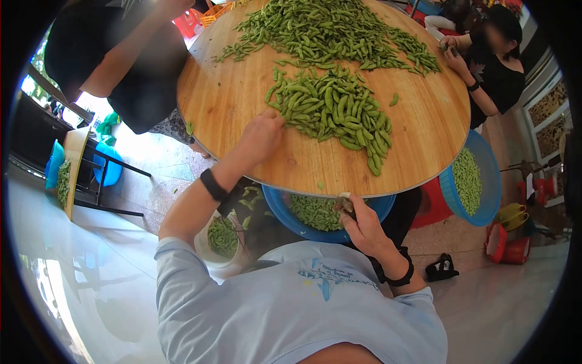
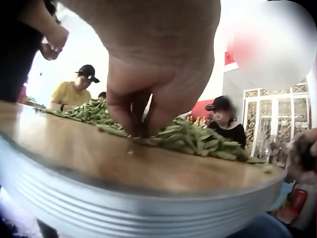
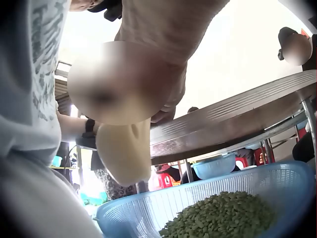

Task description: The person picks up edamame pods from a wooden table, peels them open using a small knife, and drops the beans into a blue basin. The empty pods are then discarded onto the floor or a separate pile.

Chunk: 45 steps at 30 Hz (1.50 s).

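Observation:
In the head view my left hand (image 1: 260, 138) reaches onto the round wooden table. Its fingertips are at the left edge of the nearer heap of green soybean pods (image 1: 333, 106). The left wrist view has the thumb and finger of the left hand (image 2: 158, 84) coming together low at the tabletop, pinching a pod. My right hand (image 1: 364, 227) is at the table's near edge with fingers bent together, above a blue basin (image 1: 276, 209) of shelled beans. A pale, rounded piece (image 3: 124, 151) shows at its fingertips in the right wrist view; I cannot tell whether a pod is held.
A larger pod heap (image 1: 315, 30) covers the far side of the table (image 1: 424, 133). One person (image 1: 497, 67) sits at the right, another stands at the left. A blue basket of beans (image 1: 467, 182) is at the right, a white bucket (image 1: 221, 246) below the left arm.

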Tool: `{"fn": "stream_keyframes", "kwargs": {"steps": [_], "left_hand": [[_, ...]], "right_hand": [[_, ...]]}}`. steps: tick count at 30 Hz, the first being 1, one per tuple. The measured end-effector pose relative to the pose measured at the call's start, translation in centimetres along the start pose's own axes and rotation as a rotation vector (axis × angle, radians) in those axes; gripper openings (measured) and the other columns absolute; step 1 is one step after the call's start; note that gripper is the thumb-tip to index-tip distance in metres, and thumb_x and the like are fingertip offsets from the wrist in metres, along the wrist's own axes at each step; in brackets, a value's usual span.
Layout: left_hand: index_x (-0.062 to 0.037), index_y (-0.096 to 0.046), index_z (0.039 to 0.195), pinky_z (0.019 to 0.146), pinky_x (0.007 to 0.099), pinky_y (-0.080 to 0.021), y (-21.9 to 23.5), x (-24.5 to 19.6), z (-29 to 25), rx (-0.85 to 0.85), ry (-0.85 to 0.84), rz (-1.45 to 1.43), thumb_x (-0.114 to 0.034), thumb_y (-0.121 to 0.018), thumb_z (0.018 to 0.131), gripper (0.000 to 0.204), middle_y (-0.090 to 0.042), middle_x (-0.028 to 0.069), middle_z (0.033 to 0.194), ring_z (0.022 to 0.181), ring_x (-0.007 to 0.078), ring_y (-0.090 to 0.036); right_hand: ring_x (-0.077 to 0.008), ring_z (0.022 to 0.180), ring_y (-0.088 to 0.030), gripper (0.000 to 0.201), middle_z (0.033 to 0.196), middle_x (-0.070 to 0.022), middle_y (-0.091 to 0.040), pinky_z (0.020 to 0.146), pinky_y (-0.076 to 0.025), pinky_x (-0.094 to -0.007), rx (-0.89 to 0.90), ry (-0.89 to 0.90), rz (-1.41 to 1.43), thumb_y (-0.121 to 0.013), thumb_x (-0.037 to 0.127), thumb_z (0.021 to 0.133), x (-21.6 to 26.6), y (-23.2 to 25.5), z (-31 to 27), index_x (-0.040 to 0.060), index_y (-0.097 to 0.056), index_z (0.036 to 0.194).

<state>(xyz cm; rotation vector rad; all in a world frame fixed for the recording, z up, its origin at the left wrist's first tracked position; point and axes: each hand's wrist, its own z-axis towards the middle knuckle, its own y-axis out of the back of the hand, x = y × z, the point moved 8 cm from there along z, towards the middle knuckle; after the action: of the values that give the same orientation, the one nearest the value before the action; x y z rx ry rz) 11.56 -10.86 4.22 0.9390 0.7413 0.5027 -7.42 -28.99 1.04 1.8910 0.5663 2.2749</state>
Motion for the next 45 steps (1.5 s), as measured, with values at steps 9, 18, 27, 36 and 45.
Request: {"fn": "stream_keyframes", "kwargs": {"steps": [9,18,27,36,45], "left_hand": [[-0.0012,-0.061,0.093,0.069,0.0465,-0.049,-2.0,0.9,-0.3,0.112,0.098,0.164,-0.016,-0.064,0.079,0.021,-0.061,0.021,0.084,0.076,0.0398,-0.06],[0.0022,-0.058,0.101,0.053,0.0243,-0.051,-1.9,-7.6,-5.8,0.311,0.572,-1.212,-0.001,-0.061,0.085,0.017,-0.066,0.0098,0.083,0.067,0.0166,-0.063],[0.0005,-0.06,0.097,0.05,0.0197,-0.039,-4.9,-11.8,-7.8,0.173,0.549,-1.311,-0.003,-0.064,0.086,0.012,-0.061,0.0012,0.074,0.058,0.0057,-0.051],[-0.0001,-0.06,0.098,0.051,0.0205,-0.037,-5.4,-12.0,-8.2,0.119,0.481,-1.352,-0.002,-0.063,0.086,0.012,-0.06,-0.0003,0.079,0.06,0.0046,-0.049],[0.001,-0.06,0.095,0.044,0.0221,-0.035,-8.1,-12.3,-8.7,0.494,0.837,-1.87,-0.003,-0.062,0.085,0.011,-0.058,0.0046,0.074,0.055,0.0108,-0.051]], "right_hand": [[-0.008,0.056,-0.051,0.018,0.082,-0.0074,-0.06,0.051,-0.042,-0.0216,0.119,-0.269,0.431,-0.047,0.007,0.094,-2.2,-0.8,-0.1,-0.0027,-0.051,0.108],[-0.0057,0.052,-0.045,0.038,0.076,-0.0034,-0.052,0.046,-0.038,-0.0196,0.035,-0.215,0.662,-0.044,0.008,0.096,-1.0,-1.1,0.7,-0.0019,-0.042,0.133],[-0.0081,0.055,-0.045,0.051,0.077,-0.0067,-0.052,0.045,-0.039,-0.0208,0.038,-0.108,0.721,-0.039,0.003,0.095,-1.0,-0.6,0.1,0.0012,-0.029,0.144],[-0.0083,0.054,-0.044,0.052,0.077,-0.0083,-0.054,0.045,-0.037,-0.0202,0.007,-0.14,0.747,-0.041,-0.003,0.091,-1.2,-0.4,-0.7,0.0017,-0.034,0.143],[-0.0073,0.058,-0.047,0.047,0.085,-0.0065,-0.058,0.05,-0.04,-0.0213,0.034,-0.033,0.539,-0.052,-0.005,0.089,-1.7,0.5,-0.8,-0.0007,-0.045,0.135]]}}
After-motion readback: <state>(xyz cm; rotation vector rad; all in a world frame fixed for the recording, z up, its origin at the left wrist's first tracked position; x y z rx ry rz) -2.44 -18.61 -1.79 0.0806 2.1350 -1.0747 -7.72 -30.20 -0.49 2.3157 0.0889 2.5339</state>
